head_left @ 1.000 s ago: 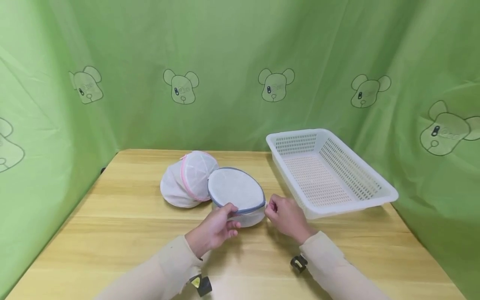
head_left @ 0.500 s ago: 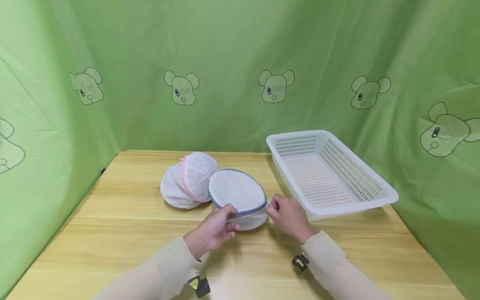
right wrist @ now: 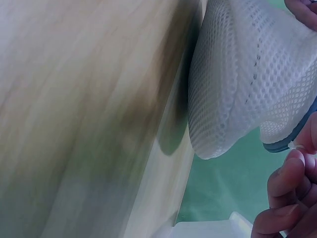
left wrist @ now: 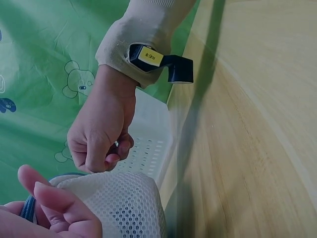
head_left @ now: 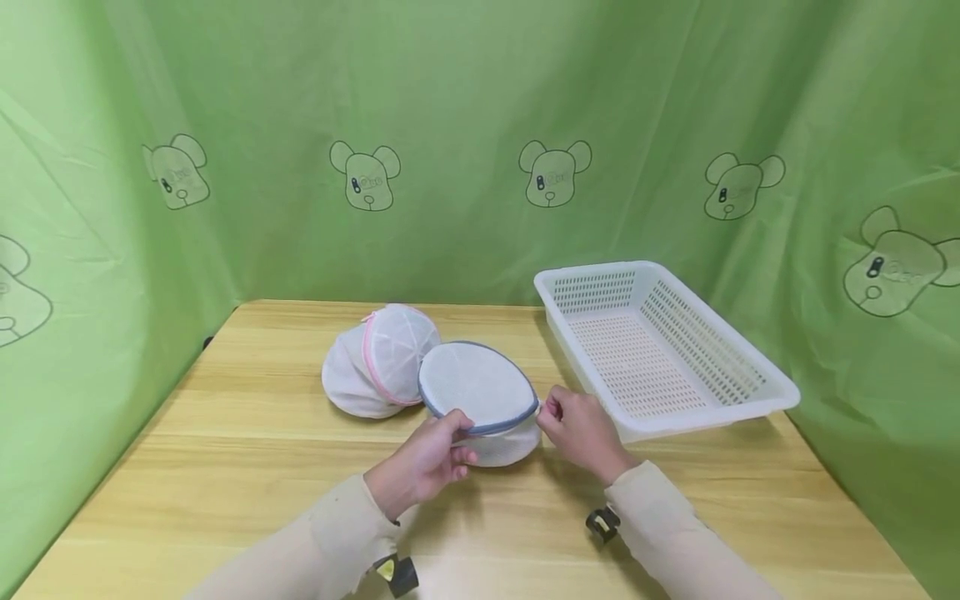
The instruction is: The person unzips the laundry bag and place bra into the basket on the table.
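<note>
A white mesh laundry bag [head_left: 476,383] with a blue-grey zipper round its top is between my two hands, over the table's middle. My left hand [head_left: 423,462] pinches its near edge at the zipper, thumb on top. At the bag's right end, my right hand [head_left: 581,433] has curled fingers and pinches a small white tab [right wrist: 296,146] by the zipper's end. The right wrist view shows the bag's mesh side [right wrist: 237,79] bulging between the hands. Left of it, a second white mesh bag [head_left: 401,350] with a pink zipper lies tilted on the table, overlapping the first in the head view.
A white slotted plastic basket [head_left: 577,350] stands at the right rear of the wooden table [head_left: 247,433], close beyond my right hand. Green curtains [head_left: 457,75] with bear-like drawings surround the table on the back and both sides.
The blue-zippered bag has shifted slightly right and towards me, its right end drawn along with my right hand. Both hands keep their grip; the pink-zippered bag and basket stay put.
</note>
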A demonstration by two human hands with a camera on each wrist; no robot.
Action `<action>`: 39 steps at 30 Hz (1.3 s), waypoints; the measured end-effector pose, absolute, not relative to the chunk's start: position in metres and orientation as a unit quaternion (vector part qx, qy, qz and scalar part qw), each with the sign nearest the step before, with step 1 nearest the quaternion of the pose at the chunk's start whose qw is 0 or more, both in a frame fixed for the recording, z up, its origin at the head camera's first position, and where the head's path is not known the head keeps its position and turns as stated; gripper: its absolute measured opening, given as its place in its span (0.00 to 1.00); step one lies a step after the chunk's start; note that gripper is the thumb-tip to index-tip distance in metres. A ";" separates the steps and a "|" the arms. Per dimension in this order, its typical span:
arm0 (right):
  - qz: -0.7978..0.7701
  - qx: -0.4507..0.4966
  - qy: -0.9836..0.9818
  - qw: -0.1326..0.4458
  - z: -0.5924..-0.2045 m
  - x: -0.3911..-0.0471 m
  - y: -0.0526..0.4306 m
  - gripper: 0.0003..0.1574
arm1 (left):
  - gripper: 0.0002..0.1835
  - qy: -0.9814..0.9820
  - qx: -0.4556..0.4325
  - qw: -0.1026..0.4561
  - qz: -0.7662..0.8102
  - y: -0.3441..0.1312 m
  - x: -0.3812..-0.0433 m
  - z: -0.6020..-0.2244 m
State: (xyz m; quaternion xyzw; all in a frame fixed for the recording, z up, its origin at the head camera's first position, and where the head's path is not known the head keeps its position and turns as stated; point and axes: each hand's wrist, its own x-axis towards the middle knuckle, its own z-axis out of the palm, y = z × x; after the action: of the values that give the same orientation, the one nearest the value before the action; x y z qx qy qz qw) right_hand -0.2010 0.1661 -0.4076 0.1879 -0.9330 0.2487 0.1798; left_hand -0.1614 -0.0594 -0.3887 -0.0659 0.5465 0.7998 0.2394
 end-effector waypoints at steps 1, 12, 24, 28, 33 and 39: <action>0.248 0.188 -0.933 0.180 -0.408 -0.201 0.166 0.12 | 0.26 0.547 -0.064 0.240 0.800 -0.060 -0.161 -0.389; 0.258 0.190 -0.927 0.193 -0.408 -0.205 0.169 0.12 | 0.15 0.547 -0.061 0.239 0.800 -0.061 -0.163 -0.389; 0.269 0.178 -0.926 0.196 -0.409 -0.208 0.169 0.12 | 0.02 0.539 -0.072 0.240 0.804 -0.063 -0.165 -0.390; 0.274 0.188 -0.923 0.196 -0.409 -0.207 0.168 0.12 | 0.05 0.531 -0.095 0.225 0.811 -0.064 -0.167 -0.390; 0.281 0.194 -0.919 0.195 -0.410 -0.205 0.168 0.12 | 0.09 0.517 -0.127 0.198 0.823 -0.066 -0.169 -0.389; 0.290 0.191 -0.919 0.187 -0.407 -0.201 0.166 0.12 | 0.22 0.528 -0.134 0.192 0.816 -0.068 -0.169 -0.391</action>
State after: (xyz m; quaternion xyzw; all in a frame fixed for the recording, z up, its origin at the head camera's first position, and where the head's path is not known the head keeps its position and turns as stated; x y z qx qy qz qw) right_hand -0.2009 0.1664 -0.4071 0.1912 -0.9187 0.2903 0.1872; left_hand -0.1694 -0.0678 -0.3906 -0.1342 0.5278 0.8163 0.1924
